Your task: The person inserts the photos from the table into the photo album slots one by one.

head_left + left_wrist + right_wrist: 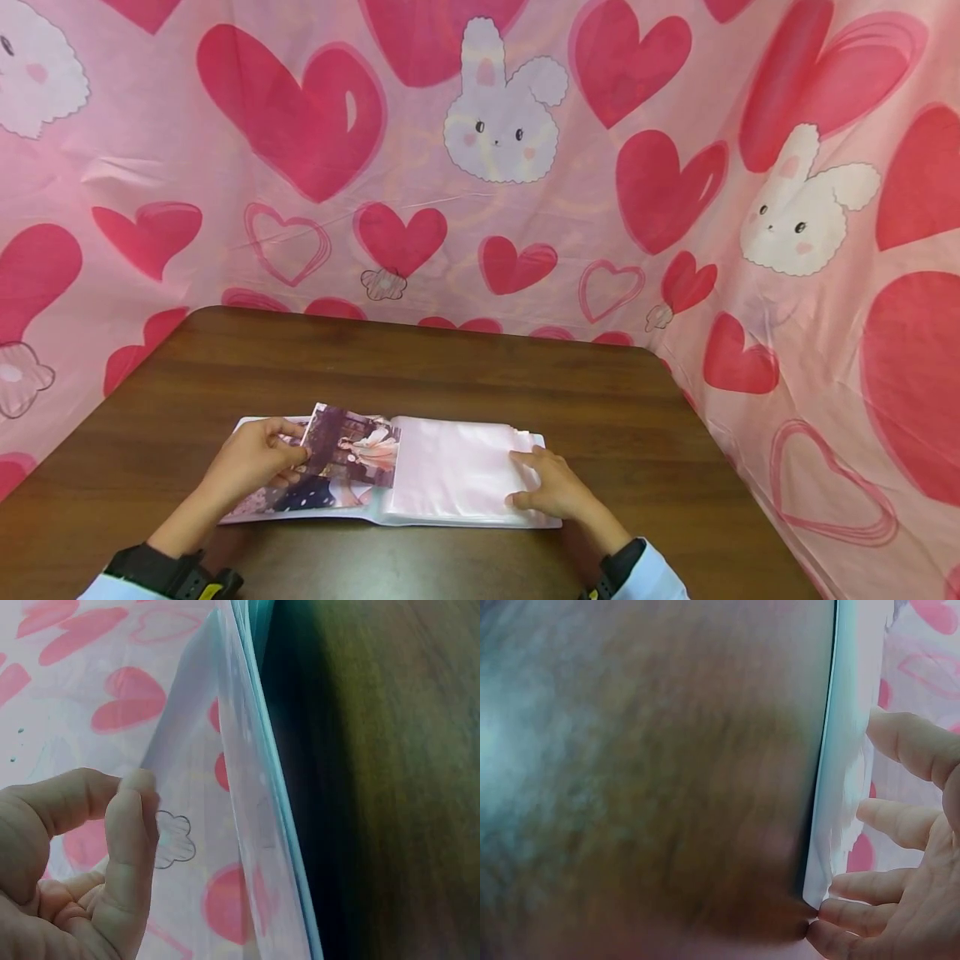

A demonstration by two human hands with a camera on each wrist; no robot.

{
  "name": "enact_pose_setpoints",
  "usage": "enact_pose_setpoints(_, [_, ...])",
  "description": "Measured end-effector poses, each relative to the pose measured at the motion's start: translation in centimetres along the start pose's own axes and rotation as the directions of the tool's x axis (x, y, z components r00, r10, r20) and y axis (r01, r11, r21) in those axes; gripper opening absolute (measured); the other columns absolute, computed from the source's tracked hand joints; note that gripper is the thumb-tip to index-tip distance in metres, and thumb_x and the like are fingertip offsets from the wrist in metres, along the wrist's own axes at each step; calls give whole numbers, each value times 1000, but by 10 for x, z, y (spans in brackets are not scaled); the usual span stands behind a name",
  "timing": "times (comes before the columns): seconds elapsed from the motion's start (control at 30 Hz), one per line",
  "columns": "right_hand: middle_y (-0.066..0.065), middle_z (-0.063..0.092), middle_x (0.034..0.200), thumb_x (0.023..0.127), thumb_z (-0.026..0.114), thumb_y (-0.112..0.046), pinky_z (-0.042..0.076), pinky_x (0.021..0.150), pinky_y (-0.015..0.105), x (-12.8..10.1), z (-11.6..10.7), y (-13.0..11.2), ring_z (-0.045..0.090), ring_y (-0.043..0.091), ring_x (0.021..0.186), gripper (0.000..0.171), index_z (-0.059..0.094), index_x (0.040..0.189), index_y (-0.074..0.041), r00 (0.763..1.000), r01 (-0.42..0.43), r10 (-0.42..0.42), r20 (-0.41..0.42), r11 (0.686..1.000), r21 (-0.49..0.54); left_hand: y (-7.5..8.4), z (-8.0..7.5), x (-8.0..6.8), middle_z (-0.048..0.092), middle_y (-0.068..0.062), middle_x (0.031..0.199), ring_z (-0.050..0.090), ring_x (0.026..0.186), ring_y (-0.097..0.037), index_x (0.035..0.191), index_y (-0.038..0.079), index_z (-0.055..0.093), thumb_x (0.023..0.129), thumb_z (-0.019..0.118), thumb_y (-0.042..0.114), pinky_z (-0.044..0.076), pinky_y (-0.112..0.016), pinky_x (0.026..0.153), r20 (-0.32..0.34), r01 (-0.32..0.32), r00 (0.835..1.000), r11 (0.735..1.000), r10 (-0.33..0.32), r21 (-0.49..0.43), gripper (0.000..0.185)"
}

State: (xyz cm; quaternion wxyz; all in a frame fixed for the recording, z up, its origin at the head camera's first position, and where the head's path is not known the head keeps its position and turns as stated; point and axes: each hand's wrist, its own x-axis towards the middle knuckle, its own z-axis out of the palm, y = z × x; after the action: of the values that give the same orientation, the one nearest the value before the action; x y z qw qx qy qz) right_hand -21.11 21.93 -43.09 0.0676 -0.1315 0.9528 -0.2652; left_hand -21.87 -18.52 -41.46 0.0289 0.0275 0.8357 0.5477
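Head view. One photo album [450, 479], open flat on the brown wooden surface [465, 375], near its front edge. Right-hand side of the album: a stack of pale pink, clear sleeve pages. Left-hand side: a page carrying printed photos. One loose photo [352, 446], held at its left edge by the left hand [251, 462], thumb on top and fingers curled beneath, pinching it; the photo lies tilted over the album's left page, close to the spine. Right hand [551, 487] rests on the outer right edge of the sleeve pages, fingers extended and slightly spread, pressing down. Dark bands on both wrists, pale blue sleeves behind them. Backdrop: pink cloth [480, 167] printed with red hearts and white rabbits, hung behind and to both sides of the surface.

Left wrist view. Left hand [82, 855] close to the lens, thumb and forefinger tips pressed together on the edge of a thin sheet [187, 757]. Album pages [262, 825] seen edge-on beside it, clear with a pale blue border. Wooden surface [390, 787] to the right, blurred.

Right wrist view. Right hand [900, 885] with fingers [911, 746] spread and nearly straight, tips against the album's edge [836, 795]. Wooden surface [645, 780] fills the left, out of focus.
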Motion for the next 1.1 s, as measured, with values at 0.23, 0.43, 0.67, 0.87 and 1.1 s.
enact_pose_setpoints(0.23, [33,40,132,71,79,-22,29,91,66,-1,0,1,32,53,120,65,55,128,-3,1000,-12,12,7,1000,-4,2,0,-1,64,-12,66,63,54,-27,101,-16,53,77,68,-2,53,-36,49,11,17,1000,999,-17,33,32])
enact_pose_setpoints(0.43, [32,39,133,71,79,-22,29,92,66,-1,0,-1,32,52,121,65,55,128,-4,999,-35,35,12,999,-7,3,6,-1,63,-12,65,63,53,-26,104,-17,52,75,70,-3,53,-35,48,0,1,1000,999,-1,35,38])
enact_pose_setpoints(0.67, [33,39,133,71,79,-21,29,92,65,-1,0,-2,32,52,121,65,55,128,-3,1000,-18,18,5,1000,-4,7,18,2,62,-9,64,63,52,-25,105,-15,55,77,67,-1,52,-33,47,-23,-2,1000,998,3,57,33])
enact_pose_setpoints(0.87, [32,41,132,71,79,-22,29,93,64,0,1,-1,32,52,121,64,55,128,-3,1000,-11,11,4,1000,-9,12,27,5,60,-8,63,62,52,-25,104,-15,54,80,63,-1,52,-33,47,-2,-1,1000,999,1,48,30])
enact_pose_setpoints(1.1, [31,42,132,71,79,-22,29,93,63,-1,2,-1,33,51,121,64,56,128,-3,1000,-16,16,2,1000,-17,12,39,10,60,-7,61,60,48,-23,102,-13,58,80,63,-1,51,-34,45,28,-13,1000,998,12,67,26])
